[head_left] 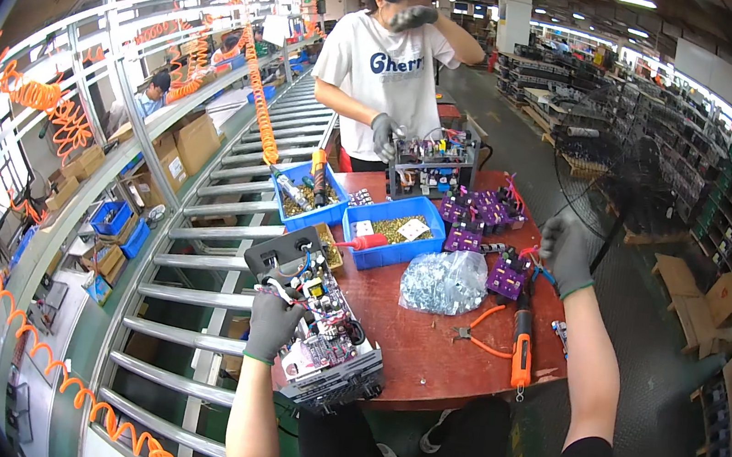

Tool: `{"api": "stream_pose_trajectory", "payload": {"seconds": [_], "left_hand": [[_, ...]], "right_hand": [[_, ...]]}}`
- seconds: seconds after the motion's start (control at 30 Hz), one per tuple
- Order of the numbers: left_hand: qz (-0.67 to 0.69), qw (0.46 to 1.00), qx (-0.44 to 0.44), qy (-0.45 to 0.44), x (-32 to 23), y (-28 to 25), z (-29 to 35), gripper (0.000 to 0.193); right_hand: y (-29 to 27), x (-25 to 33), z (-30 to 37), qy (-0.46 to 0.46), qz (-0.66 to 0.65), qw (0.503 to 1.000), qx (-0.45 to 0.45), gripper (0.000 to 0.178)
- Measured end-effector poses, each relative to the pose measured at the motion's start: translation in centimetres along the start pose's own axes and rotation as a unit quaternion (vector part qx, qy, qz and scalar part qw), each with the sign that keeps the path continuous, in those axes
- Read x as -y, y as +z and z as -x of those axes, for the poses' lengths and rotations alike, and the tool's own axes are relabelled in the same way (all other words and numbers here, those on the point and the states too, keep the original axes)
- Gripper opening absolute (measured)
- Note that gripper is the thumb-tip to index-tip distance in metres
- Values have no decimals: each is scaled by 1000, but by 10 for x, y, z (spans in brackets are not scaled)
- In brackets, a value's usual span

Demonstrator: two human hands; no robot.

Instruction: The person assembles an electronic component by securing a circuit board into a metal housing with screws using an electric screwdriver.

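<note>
My left hand [275, 323], in a grey glove, is closed at the left side of an open electronic unit [325, 329], by its white wires. The unit has a circuit board in a metal case and lies tilted at the table's near left corner. My right hand [569, 252], also gloved, is raised at the table's right edge with fingers curled. What it holds, if anything, is hidden. Beside it are purple circuit modules [508, 275] with red wires. Orange-handled cutters [484, 329] and an orange-and-black power screwdriver [521, 351] lie nearer me.
A clear bag of metal parts [446, 282] sits mid-table [423, 356]. Blue bins [393, 232] hold small screws. Across the table a gloved co-worker stands by another open unit [435, 164]. A roller conveyor [191, 295] runs along the left; a fan [637, 172] stands right.
</note>
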State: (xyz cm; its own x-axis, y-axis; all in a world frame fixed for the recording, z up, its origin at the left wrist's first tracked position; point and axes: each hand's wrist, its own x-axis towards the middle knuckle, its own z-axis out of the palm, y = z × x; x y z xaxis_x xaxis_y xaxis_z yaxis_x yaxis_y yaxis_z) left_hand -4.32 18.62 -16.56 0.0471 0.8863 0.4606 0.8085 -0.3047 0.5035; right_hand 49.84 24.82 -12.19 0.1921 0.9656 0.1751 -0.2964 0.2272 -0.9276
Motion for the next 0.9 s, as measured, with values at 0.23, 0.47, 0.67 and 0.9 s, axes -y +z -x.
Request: {"api": "stream_pose_trajectory", "payload": {"seconds": [0.23,0.47,0.67,0.9], "left_hand": [[28,999,22,-26,3,6,-2,20],[22,1000,9,6,1,4,-10,24],[15,999,-4,31,8,6,-4,18],[24,999,27,2,11,8,2,25]], "right_hand": [[164,-4,8,139,155,969,134,41],[250,-108,39,-103,438,816,364,33],[271,-158,26,-67,399,818,409,45],[269,-182,36,-50,279,874,395,44]]}}
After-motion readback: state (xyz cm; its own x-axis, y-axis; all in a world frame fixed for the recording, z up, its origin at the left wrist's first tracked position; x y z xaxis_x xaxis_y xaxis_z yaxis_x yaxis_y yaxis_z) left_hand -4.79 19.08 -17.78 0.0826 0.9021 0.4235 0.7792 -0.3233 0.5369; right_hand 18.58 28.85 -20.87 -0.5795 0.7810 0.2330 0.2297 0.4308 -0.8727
